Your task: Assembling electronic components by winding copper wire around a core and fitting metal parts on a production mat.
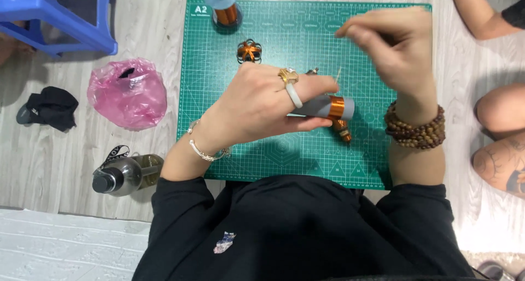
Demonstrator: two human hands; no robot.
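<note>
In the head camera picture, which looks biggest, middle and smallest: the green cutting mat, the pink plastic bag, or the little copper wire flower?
1. Green cutting mat, by far the largest.
2. Pink plastic bag.
3. Copper wire flower, the smallest.
All three lie on the floor, so nearness hardly skews this.

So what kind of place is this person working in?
Probably a home craft spot on the floor: a green gridded cutting mat lies on pale wood-look flooring, with a blue spool of copper wire and a small copper-wire flower.
</note>
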